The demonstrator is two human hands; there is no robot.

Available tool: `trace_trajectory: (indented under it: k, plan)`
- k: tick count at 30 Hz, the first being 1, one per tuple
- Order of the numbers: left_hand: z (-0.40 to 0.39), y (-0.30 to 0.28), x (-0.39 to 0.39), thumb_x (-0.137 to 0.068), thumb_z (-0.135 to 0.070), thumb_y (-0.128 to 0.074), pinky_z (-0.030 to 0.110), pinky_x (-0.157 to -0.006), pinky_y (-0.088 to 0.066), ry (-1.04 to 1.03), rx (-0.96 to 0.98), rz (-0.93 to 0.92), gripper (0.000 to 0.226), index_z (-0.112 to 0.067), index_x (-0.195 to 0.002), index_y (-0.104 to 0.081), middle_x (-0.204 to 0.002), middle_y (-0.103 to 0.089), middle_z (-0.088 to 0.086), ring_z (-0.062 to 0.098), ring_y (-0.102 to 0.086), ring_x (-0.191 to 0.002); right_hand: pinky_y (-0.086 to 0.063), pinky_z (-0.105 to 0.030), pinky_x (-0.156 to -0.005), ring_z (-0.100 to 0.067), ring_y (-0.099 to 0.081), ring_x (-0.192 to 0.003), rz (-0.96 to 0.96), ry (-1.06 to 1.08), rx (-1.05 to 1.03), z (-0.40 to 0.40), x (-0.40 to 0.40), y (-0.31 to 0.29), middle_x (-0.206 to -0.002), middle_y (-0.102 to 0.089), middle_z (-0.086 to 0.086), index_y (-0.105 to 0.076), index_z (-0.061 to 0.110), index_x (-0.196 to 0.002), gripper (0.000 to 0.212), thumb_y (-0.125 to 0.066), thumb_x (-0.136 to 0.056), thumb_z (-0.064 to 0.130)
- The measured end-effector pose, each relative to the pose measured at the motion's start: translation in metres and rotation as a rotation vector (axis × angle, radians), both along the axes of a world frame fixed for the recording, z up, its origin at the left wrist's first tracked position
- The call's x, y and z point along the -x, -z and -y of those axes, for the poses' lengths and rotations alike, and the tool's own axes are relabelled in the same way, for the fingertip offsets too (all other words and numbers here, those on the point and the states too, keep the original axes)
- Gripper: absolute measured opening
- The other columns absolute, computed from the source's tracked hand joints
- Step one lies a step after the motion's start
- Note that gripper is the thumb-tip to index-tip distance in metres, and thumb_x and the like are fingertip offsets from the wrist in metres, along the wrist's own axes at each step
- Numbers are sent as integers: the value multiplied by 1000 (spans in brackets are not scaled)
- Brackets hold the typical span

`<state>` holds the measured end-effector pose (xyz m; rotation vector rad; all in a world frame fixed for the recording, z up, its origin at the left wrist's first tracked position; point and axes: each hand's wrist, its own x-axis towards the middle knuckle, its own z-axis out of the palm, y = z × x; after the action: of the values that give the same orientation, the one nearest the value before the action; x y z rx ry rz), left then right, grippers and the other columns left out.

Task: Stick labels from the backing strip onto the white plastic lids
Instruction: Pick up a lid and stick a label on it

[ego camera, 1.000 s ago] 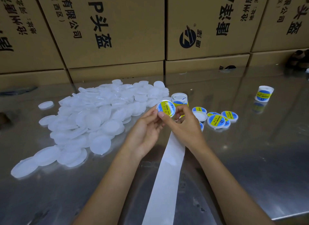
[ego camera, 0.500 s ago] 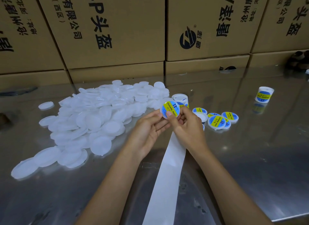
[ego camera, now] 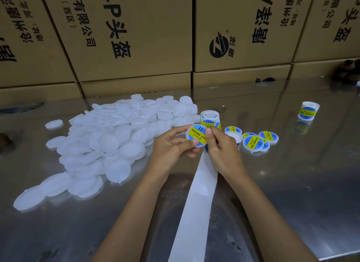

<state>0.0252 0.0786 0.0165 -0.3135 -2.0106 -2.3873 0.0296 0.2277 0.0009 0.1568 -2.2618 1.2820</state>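
Progress: we judge it early | Done: four or so labelled lids [ego camera: 253, 142] on counter [ego camera: 292, 183] | In hand: left hand [ego camera: 171, 146] and right hand [ego camera: 220, 150] fingers pinch a labelled lid [ego camera: 196, 136] above backing strip [ego camera: 196, 203] | Left: large unlabelled pile [ego camera: 109, 139].

The right hand [ego camera: 220, 152] hides the backing strip's [ego camera: 196, 203] top; the frame's bottom edge cuts its tail.

Bare steel table [ego camera: 292, 183] lies right of the backing strip [ego camera: 196, 203]; plain lids [ego camera: 109, 144] crowd the left.
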Motion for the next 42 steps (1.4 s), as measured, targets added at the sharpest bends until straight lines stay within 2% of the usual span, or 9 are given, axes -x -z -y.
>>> trace_trajectory:
  k: [5, 9, 12, 16, 20, 24, 32, 37, 42]
  plan:
    - [-1, -1, -1, -85, -8, -78, 29, -61, -60, -69, -55, 34, 26, -20, -108, -74, -86, -78, 14, 29, -77, -74, -40, -44, -63, -14, -42, -61, 1, -60, 15, 3, -1, 0, -60, -45, 6, -46, 8, -77, 35, -43, -105, 29]
    - [-3, 0, -3, -88, -9, -75, 27, -62, -60, -110, -147, 69, 19, -14, -106, -75, -90, -78, 10, 27, -77, -79, -34, -30, -54, -9, -42, -58, 84, -19, -79, 7, 1, 3, -58, -46, 16, -36, 26, -70, 51, -42, -88, 73]
    - [-4, 0, -4, -88, -8, -74, 29, -64, -61, -122, -200, 93, 20, -10, -108, -75, -93, -78, 11, 29, -77, -82, -31, -27, -52, -9, -45, -60, 90, 47, -151, 7, 2, 5, -61, -49, 16, -39, 27, -69, 59, -39, -81, 84]
    - [-5, 0, -4, -90, -16, -73, 31, -65, -61, -63, -228, 95, 19, -11, -108, -75, -99, -78, 11, 30, -77, -83, -31, -30, -54, -13, -45, -58, 30, 22, -137, 7, 2, 5, -57, -46, 5, -47, 21, -74, 49, -37, -96, 64]
    - [-2, -2, 0, -91, -20, -74, 28, -56, -59, -94, 10, 4, 22, -21, -112, -73, -81, -77, 5, 20, -71, -59, -36, -37, -62, -19, -50, -66, 53, 10, -78, 8, -1, 3, -60, -50, 5, -42, 26, -69, 41, -34, -104, 44]
    - [-2, 1, 1, -87, -8, -76, 31, -54, -59, 35, 99, -69, 38, -25, -121, -69, -80, -75, 3, 17, -64, -53, -47, -43, -74, -25, -60, -80, 107, -12, -35, 9, -3, 0, -74, -64, -4, -58, 14, -79, 47, -32, -105, 45]
    - [-3, 2, 0, -89, -14, -75, 29, -54, -60, -15, 8, -45, 27, -30, -111, -73, -86, -77, 11, 23, -71, -54, -46, -43, -82, -18, -59, -83, 146, -99, 173, 11, -4, -3, -74, -64, 3, -62, 11, -83, 49, -35, -105, 46]
    - [-3, 1, -2, -96, -23, -67, 28, -58, -60, -52, -14, -7, 14, -32, -103, -75, -79, -77, 7, 23, -73, -59, -46, -40, -73, -16, -55, -71, 115, -107, 94, 14, -5, -4, -65, -60, 6, -60, 13, -74, 49, -37, -105, 44]
    - [-3, -3, -4, -99, -32, -62, 26, -50, -57, -99, 28, 4, 16, -28, -94, -77, -71, -75, 6, 23, -70, -51, -46, -47, -76, -31, -52, -74, 116, -120, 105, 13, -5, -5, -71, -57, -17, -60, -5, -87, 59, -35, -104, 45]
